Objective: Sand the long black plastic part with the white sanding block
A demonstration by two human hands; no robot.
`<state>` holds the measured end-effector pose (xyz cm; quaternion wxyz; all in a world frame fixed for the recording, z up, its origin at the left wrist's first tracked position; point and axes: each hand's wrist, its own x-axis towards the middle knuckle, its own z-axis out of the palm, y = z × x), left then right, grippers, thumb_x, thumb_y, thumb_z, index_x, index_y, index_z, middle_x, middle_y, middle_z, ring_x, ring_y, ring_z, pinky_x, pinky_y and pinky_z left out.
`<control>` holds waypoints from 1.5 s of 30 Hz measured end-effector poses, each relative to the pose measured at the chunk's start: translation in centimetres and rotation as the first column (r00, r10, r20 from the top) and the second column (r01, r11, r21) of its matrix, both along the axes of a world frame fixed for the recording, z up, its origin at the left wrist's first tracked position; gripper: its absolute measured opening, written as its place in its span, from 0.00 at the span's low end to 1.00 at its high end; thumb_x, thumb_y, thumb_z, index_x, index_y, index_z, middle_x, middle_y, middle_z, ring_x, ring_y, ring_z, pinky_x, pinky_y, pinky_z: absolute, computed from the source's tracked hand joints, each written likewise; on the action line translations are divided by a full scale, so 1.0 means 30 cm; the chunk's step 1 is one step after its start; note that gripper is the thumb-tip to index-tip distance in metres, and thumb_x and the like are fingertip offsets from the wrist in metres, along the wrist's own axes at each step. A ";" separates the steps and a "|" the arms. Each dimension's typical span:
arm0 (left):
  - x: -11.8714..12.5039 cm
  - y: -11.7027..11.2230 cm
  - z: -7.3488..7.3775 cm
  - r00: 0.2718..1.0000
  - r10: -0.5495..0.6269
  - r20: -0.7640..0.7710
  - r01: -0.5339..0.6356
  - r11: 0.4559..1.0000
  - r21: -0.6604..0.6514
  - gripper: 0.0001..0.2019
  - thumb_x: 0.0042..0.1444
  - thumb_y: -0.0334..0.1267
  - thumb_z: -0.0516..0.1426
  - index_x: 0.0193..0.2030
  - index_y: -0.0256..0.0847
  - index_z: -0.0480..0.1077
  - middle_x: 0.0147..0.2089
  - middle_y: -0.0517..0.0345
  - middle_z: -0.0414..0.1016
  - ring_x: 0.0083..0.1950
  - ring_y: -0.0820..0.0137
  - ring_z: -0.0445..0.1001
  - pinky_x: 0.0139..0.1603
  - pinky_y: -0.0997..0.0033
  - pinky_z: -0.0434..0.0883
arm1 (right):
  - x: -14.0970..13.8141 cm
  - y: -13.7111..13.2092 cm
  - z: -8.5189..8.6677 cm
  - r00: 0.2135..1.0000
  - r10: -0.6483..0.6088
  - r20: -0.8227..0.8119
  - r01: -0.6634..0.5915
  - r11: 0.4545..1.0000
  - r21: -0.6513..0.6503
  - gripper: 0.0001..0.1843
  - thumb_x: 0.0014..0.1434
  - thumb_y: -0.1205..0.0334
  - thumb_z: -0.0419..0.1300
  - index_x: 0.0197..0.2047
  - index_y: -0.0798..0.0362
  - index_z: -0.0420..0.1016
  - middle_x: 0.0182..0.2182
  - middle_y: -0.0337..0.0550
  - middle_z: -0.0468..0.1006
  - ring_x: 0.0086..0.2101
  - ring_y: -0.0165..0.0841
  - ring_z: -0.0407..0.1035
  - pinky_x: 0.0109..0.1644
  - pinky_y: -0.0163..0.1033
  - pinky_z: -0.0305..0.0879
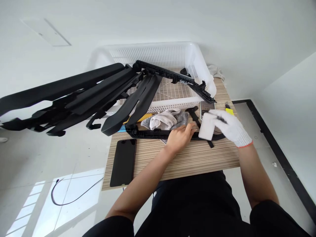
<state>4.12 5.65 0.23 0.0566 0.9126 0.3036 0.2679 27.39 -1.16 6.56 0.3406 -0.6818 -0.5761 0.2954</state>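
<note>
A long black plastic trim piece (154,134) lies across the front of the wood-grain table (150,158). My bare left hand (180,136) is closed over its middle, with the fingertips partly hidden. My right hand (228,126), in a white knit glove with a red-orange cuff edge, grips a white rectangular block (206,126) just above the trim's right end. I cannot tell whether the block touches the trim. Behind my left hand are a crumpled white cloth (164,119) on a grey one and a black-handled tool (194,115).
Several black trim pieces (98,87) lean across a white slatted basket (158,105) and jut far past the table's left side. A black phone (122,163) lies front left. A yellow cutter (229,110) and a light-coloured phone (206,107) lie to the right.
</note>
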 end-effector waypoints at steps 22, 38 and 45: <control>0.002 0.014 0.004 0.998 0.028 -0.055 -0.029 0.999 -0.032 0.11 0.73 0.40 0.51 0.54 0.39 0.68 0.36 0.53 0.82 0.38 0.65 0.83 0.30 0.72 0.71 | 0.017 -0.031 -0.016 0.997 0.062 -0.050 -0.067 0.993 -0.099 0.20 0.62 0.56 0.64 0.58 0.42 0.79 0.56 0.41 0.81 0.53 0.42 0.78 0.62 0.53 0.74; -0.005 0.018 -0.013 0.996 0.040 -0.078 -0.042 0.999 -0.033 0.11 0.74 0.41 0.49 0.50 0.38 0.69 0.38 0.52 0.83 0.40 0.65 0.83 0.33 0.70 0.74 | 0.030 -0.063 -0.036 0.997 0.041 -0.068 -0.046 0.996 -0.073 0.19 0.61 0.53 0.67 0.56 0.42 0.80 0.56 0.40 0.81 0.56 0.44 0.75 0.67 0.55 0.70; -0.003 0.012 -0.005 0.997 0.041 -0.064 -0.042 0.999 -0.026 0.12 0.74 0.41 0.48 0.50 0.39 0.70 0.36 0.53 0.82 0.39 0.66 0.83 0.33 0.71 0.73 | 0.004 -0.074 -0.085 0.994 -0.075 -0.081 0.078 0.996 0.036 0.20 0.61 0.53 0.67 0.56 0.44 0.80 0.54 0.43 0.82 0.53 0.43 0.78 0.61 0.52 0.76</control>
